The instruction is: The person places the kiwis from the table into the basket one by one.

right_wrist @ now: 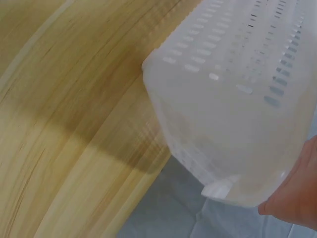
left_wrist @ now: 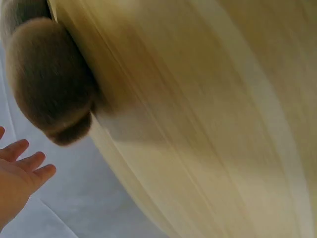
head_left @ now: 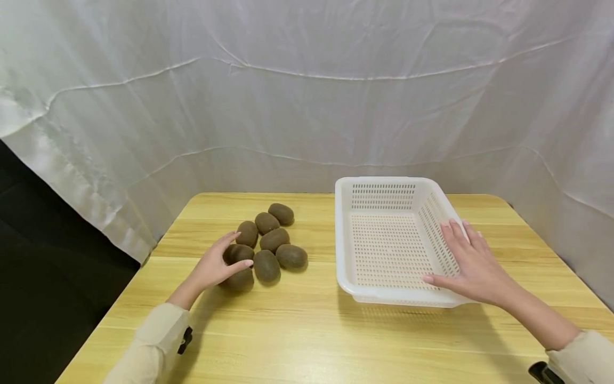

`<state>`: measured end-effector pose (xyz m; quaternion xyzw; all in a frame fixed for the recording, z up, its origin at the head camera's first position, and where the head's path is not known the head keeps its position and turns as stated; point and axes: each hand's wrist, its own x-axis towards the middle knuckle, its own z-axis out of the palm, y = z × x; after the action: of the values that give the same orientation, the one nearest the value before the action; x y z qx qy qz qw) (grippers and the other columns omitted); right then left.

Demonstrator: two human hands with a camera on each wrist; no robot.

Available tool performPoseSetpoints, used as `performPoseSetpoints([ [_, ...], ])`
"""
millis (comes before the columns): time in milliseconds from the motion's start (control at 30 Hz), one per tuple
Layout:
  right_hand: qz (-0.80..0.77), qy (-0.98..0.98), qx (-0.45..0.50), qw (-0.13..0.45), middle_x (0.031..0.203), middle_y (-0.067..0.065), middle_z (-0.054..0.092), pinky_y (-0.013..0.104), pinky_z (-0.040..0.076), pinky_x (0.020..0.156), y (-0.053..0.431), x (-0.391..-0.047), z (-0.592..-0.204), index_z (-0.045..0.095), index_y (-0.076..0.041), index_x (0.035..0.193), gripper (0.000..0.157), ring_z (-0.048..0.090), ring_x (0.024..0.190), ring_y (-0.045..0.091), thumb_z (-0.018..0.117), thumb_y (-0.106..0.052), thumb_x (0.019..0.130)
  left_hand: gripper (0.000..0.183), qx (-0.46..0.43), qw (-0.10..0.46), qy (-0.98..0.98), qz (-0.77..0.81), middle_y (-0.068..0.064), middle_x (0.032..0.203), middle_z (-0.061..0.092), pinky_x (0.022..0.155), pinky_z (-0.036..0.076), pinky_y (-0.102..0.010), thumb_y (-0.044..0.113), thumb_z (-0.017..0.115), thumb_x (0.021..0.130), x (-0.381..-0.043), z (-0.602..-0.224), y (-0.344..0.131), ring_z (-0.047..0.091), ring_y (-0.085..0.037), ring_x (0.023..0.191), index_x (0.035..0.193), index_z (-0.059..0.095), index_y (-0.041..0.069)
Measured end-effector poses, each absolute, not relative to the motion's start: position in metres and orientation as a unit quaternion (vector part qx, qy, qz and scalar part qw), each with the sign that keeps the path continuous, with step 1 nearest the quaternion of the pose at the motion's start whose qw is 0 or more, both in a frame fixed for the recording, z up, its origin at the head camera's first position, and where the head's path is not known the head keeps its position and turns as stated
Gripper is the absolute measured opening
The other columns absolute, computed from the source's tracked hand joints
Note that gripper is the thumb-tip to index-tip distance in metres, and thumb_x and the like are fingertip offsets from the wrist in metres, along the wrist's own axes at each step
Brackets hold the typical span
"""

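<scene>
Several brown, oval kiwis [head_left: 266,266] lie in a loose cluster on the left half of the table. My left hand [head_left: 213,265] is at the cluster's left side, thumb and fingers spread wide around the nearest kiwis. In the left wrist view, its fingers [left_wrist: 34,162] are apart from a large, close kiwi [left_wrist: 47,74]. A white perforated plastic basket [head_left: 341,234] stands on the right. My right hand [head_left: 475,266] rests on its front right corner, with fairly straight fingers over the right rim and the thumb across the front rim.
The basket's slotted side [right_wrist: 213,74] fills much of the right wrist view. Under everything is a light wooden table [head_left: 288,336], its back edge against a pale hanging cloth [head_left: 307,117]. A dark area [head_left: 57,256] lies beyond the table's left edge.
</scene>
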<state>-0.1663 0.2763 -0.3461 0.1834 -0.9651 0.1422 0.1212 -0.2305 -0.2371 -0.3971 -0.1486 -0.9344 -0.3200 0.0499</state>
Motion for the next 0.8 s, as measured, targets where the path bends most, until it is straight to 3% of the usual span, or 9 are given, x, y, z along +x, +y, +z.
performPoseSetpoints([
  [267, 0.145, -0.966, 0.185, 0.105, 0.148, 0.035, 0.012, 0.046, -0.016, 0.115, 0.285, -0.168, -0.350, 0.005, 0.002, 0.148, 0.109, -0.010, 0.142, 0.038, 0.068, -0.050, 0.076, 0.070, -0.097, 0.018, -0.919, -0.382, -0.025, 0.144, 0.037, 0.105, 0.031, -0.060, 0.040, 0.063, 0.086, -0.243, -0.398, -0.256, 0.031, -0.046, 0.132, 0.139, 0.039, 0.002],
  [467, 0.142, -0.970, 0.181, 0.084, 0.148, 0.035, 0.013, 0.053, -0.007, 0.115, 0.289, -0.171, -0.350, 0.008, 0.006, 0.146, 0.107, 0.002, 0.140, 0.046, 0.067, -0.050, 0.077, 0.062, -0.092, -0.002, -0.911, -0.402, -0.025, 0.142, 0.038, 0.104, 0.034, -0.058, 0.034, 0.060, 0.090, -0.248, -0.399, -0.266, 0.034, -0.047, 0.130, 0.138, 0.040, 0.000],
  [633, 0.140, -0.971, 0.179, 0.073, 0.148, 0.035, 0.012, 0.061, 0.000, 0.113, 0.291, -0.170, -0.350, 0.006, 0.006, 0.147, 0.107, 0.004, 0.139, 0.048, 0.066, -0.050, 0.078, 0.066, -0.090, -0.024, -0.901, -0.423, -0.028, 0.142, 0.037, 0.104, 0.035, -0.057, 0.038, 0.060, 0.089, -0.253, -0.402, -0.272, 0.035, -0.049, 0.128, 0.137, 0.040, -0.003],
  [800, 0.139, -0.972, 0.175, 0.070, 0.148, 0.034, 0.012, 0.060, 0.000, 0.113, 0.292, -0.169, -0.350, 0.007, 0.007, 0.146, 0.106, 0.005, 0.140, 0.047, 0.065, -0.050, 0.078, 0.072, -0.111, -0.028, -0.897, -0.428, -0.030, 0.135, 0.043, 0.097, 0.043, -0.052, 0.044, 0.060, 0.087, -0.254, -0.407, -0.277, 0.046, -0.049, 0.118, 0.133, 0.042, -0.009],
])
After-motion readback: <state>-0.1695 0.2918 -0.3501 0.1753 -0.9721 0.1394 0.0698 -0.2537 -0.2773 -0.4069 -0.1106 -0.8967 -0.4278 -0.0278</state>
